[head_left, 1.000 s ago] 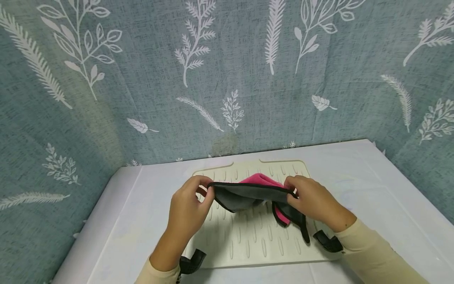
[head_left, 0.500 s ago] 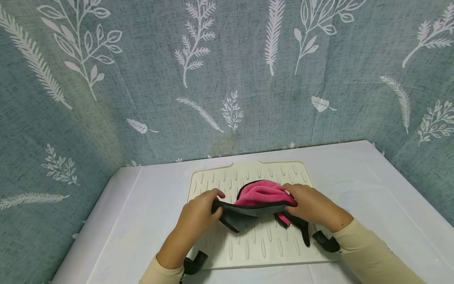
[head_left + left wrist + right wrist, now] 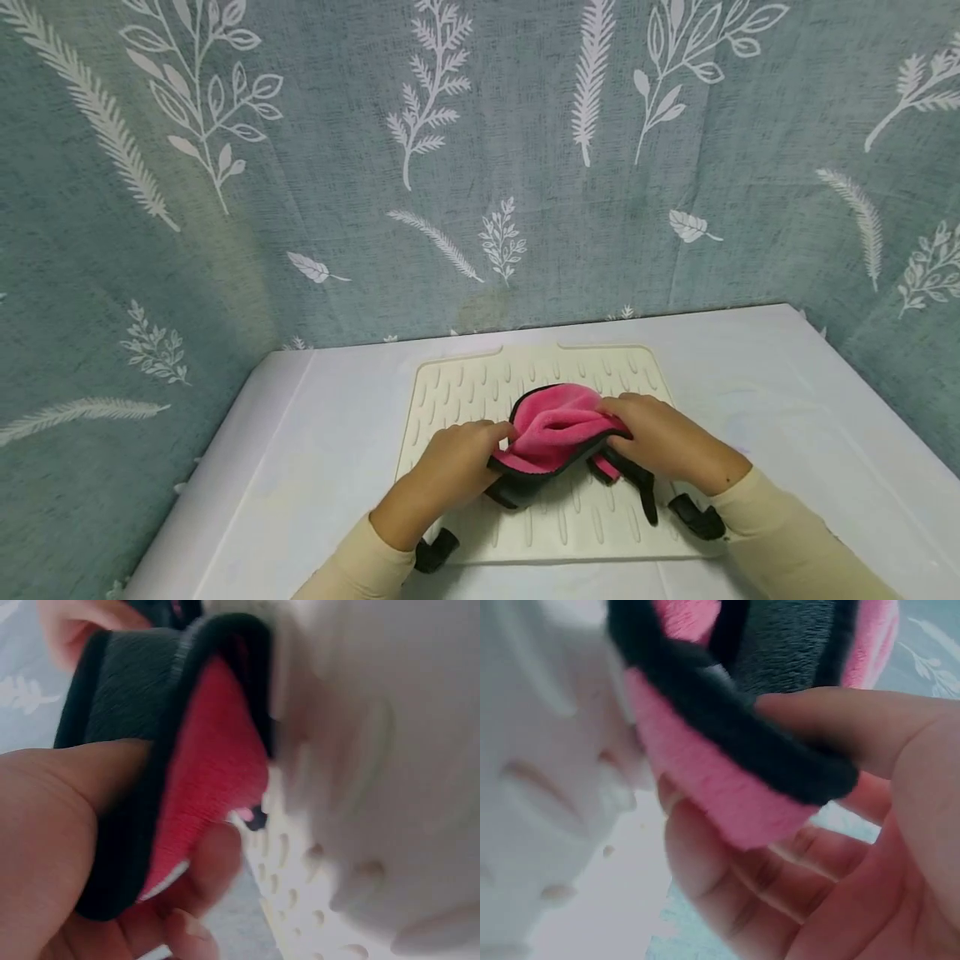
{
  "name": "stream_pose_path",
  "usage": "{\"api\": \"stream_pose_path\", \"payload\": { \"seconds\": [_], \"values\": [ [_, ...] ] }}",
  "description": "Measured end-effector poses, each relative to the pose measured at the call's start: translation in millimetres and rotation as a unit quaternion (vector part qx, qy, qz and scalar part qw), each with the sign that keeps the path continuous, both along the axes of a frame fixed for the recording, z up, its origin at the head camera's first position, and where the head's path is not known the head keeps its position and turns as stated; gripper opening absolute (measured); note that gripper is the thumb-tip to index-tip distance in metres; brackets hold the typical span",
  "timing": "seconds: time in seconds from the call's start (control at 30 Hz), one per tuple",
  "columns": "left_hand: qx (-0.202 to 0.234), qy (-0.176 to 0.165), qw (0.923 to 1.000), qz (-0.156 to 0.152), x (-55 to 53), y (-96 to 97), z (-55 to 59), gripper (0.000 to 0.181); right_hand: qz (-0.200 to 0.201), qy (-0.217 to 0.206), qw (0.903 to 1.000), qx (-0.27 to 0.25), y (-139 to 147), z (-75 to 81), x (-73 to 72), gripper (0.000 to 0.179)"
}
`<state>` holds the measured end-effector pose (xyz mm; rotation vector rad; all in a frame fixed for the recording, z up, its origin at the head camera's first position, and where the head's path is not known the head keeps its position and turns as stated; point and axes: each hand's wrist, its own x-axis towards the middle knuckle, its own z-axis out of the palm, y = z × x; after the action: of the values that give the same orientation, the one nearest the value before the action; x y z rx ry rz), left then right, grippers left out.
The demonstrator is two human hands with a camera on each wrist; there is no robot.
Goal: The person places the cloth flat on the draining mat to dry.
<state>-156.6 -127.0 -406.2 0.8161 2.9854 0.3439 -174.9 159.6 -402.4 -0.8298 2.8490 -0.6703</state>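
Observation:
A pink and dark grey cloth (image 3: 558,421) with black edging is bunched between my two hands, above a cream ridged mat (image 3: 465,400). My left hand (image 3: 457,462) pinches its near left edge; in the left wrist view the thumb lies on the grey side and the fingers are behind the pink side (image 3: 214,765). My right hand (image 3: 660,433) pinches the right part of the cloth, thumb over the black edging (image 3: 742,750) in the right wrist view. Below the right hand a black-edged corner (image 3: 645,496) hangs down to the mat.
The mat lies on a white-covered table (image 3: 322,450). Behind and at the sides hangs a blue-grey fabric (image 3: 337,167) with white leaf prints. Black wrist pieces (image 3: 435,550) show near both sleeves.
My left hand has moved right and down toward the right hand, carrying its edge of the cloth. The taut grey edge has slackened and more of the pink side shows. My right hand stays nearly in place.

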Motion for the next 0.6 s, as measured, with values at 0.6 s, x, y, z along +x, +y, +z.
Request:
{"api": "stream_pose_path", "payload": {
  "seconds": [0.6],
  "values": [
    [-0.053, 0.069, 0.9949, 0.051, -44.8, -21.8, 29.7, 0.026, 0.01, 0.119, 0.9924, 0.028, -14.5, 24.1, -39.7, 0.037]
  ]
}}
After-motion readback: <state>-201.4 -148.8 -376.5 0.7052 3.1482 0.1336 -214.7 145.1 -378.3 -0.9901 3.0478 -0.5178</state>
